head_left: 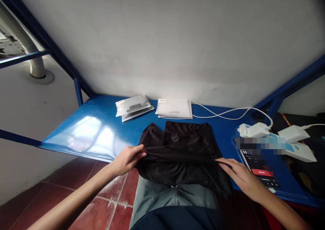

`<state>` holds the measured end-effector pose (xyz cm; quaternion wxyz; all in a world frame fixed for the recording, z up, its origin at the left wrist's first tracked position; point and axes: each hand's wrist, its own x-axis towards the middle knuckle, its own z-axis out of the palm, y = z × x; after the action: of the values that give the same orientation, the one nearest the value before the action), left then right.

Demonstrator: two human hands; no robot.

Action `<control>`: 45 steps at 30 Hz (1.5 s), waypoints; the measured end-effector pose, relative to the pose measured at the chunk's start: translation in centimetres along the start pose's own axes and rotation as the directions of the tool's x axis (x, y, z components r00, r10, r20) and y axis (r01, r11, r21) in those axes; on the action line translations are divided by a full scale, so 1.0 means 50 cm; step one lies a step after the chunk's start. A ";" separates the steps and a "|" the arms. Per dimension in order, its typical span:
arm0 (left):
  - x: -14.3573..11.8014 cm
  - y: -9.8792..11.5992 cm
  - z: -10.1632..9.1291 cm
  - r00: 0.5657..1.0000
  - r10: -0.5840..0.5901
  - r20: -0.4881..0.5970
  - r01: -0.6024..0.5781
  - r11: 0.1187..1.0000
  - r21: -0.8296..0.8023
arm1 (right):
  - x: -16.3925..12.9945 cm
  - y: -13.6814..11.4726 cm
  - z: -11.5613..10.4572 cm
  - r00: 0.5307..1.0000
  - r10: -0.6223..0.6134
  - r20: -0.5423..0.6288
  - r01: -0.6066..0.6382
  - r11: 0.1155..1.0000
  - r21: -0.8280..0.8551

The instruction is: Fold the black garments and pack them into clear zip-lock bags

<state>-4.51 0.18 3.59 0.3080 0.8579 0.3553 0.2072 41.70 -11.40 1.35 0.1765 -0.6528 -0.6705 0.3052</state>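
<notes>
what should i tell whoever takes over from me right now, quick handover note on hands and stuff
Left hand: pinching the left edge of the black garment.
Right hand: flat on its right edge.
Garment: partly folded on the blue table, front edge hanging over toward the lap.
Done: two stacks of bagged packets lie by the wall.
Left: this garment is not yet bagged.
Phone and chargers sit to the right.

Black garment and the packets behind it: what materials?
Black garment: looks like thin synthetic knit, matte with faint sheen; drapes and bunches softly under the left hand and right hand. Packets: probably clear glossy plastic film, given their glare.
</notes>
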 end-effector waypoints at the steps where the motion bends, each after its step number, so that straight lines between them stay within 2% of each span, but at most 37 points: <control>1: 0.012 0.001 -0.003 0.997 -0.071 0.004 0.071 0.997 0.002 | 0.012 -0.006 -0.003 0.998 0.059 -0.037 -0.058 0.998 0.025; 3: 0.039 -0.003 0.000 0.988 -0.152 -0.002 0.152 0.988 0.039 | 0.041 -0.021 -0.008 0.990 0.125 -0.070 -0.121 0.991 0.060; 5: 0.064 -0.010 0.013 0.967 -0.248 -0.051 0.253 0.960 0.124 | 0.072 -0.036 -0.008 0.991 0.117 -0.061 -0.113 0.992 0.062; 7: 0.084 -0.015 0.032 0.922 -0.372 -0.105 0.386 0.879 0.281 | 0.100 -0.043 0.003 0.992 0.088 -0.088 -0.089 0.996 -0.009; 10: 0.095 -0.004 0.056 0.859 -0.488 -0.157 0.496 0.714 0.494 | 0.122 -0.044 0.030 0.966 0.108 -0.235 -0.159 0.964 -0.211; 12: 0.094 0.023 0.067 0.868 -0.444 -0.224 0.488 0.674 0.555 | 0.122 -0.058 0.043 0.944 0.122 -0.308 -0.221 0.924 -0.311; 14: 0.093 0.064 0.083 0.897 -0.288 -0.335 0.437 0.687 0.580 | 0.116 -0.096 0.050 0.910 0.082 -0.405 -0.249 0.892 -0.378; 15: 0.095 0.086 0.095 0.911 -0.187 -0.367 0.384 0.709 0.592 | 0.114 -0.125 0.055 0.878 0.030 -0.478 -0.243 0.888 -0.391; 17: 0.106 0.123 0.129 0.942 -0.029 -0.336 0.239 0.759 0.606 | 0.114 -0.194 0.074 0.785 -0.111 -0.610 -0.158 0.916 -0.370; 18: 0.115 0.135 0.147 0.957 0.005 -0.290 0.178 0.779 0.602 | 0.118 -0.227 0.090 0.752 -0.168 -0.638 -0.064 0.944 -0.324; 19: 0.125 0.141 0.166 0.969 0.005 -0.248 0.147 0.793 0.592 | 0.124 -0.255 0.110 0.770 -0.220 -0.599 0.056 0.958 -0.280; 21: 0.145 0.136 0.196 0.974 -0.067 -0.216 0.181 0.802 0.569 | 0.141 -0.286 0.156 0.879 -0.287 -0.382 0.214 0.951 -0.223; 23: 0.157 0.117 0.211 0.954 -0.164 -0.250 0.279 0.790 0.546 | 0.156 -0.276 0.192 0.937 -0.280 -0.211 0.224 0.941 -0.254; 24: 0.159 0.105 0.212 0.941 -0.196 -0.274 0.319 0.780 0.538 | 0.160 -0.259 0.202 0.950 -0.255 -0.178 0.195 0.934 -0.300; 26: 0.155 0.086 0.206 0.928 -0.213 -0.306 0.352 0.771 0.531 | 0.159 -0.213 0.201 0.959 -0.199 -0.202 0.103 0.909 -0.404; 30: 0.131 0.065 0.180 0.925 -0.218 -0.311 0.362 0.756 0.545 | 0.137 -0.137 0.153 0.956 -0.108 -0.274 -0.055 0.848 -0.527; 35: 0.104 0.031 0.145 0.869 -0.363 -0.336 0.493 0.691 0.528 | 0.124 -0.114 0.130 0.961 -0.041 -0.272 -0.125 0.815 -0.566; 38: 0.079 0.006 0.112 0.856 -0.372 -0.358 0.514 0.684 0.518 | 0.123 -0.109 0.130 0.963 -0.037 -0.265 -0.128 0.807 -0.577; 39: 0.066 -0.001 0.096 0.830 -0.368 -0.418 0.548 0.673 0.496 | 0.123 -0.111 0.128 0.963 -0.041 -0.268 -0.128 0.804 -0.581; 40: 0.051 -0.005 0.080 0.780 -0.364 -0.509 0.603 0.656 0.454 | 0.125 -0.118 0.125 0.958 -0.056 -0.280 -0.125 0.801 -0.586; 42: 0.020 -0.008 0.049 0.634 -0.355 -0.686 0.702 0.637 0.319 | 0.133 -0.155 0.119 0.934 -0.136 -0.330 -0.088 0.808 -0.583; 43: 0.006 -0.006 0.037 0.575 -0.364 -0.733 0.720 0.650 0.242 | 0.141 -0.188 0.121 0.913 -0.192 -0.360 -0.049 0.824 -0.564; 44: -0.004 -0.004 0.027 0.551 -0.389 -0.738 0.711 0.682 0.171 | 0.151 -0.230 0.128 0.889 -0.252 -0.381 0.011 0.845 -0.534; 45: -0.012 -0.003 0.020 0.562 -0.428 -0.707 0.683 0.722 0.106 | 0.163 -0.279 0.141 0.873 -0.297 -0.387 0.083 0.871 -0.484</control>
<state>-4.38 -0.58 2.68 0.0509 0.6140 0.7264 0.3044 25.82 -4.10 3.67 0.1997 -0.6569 -0.7261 -0.0378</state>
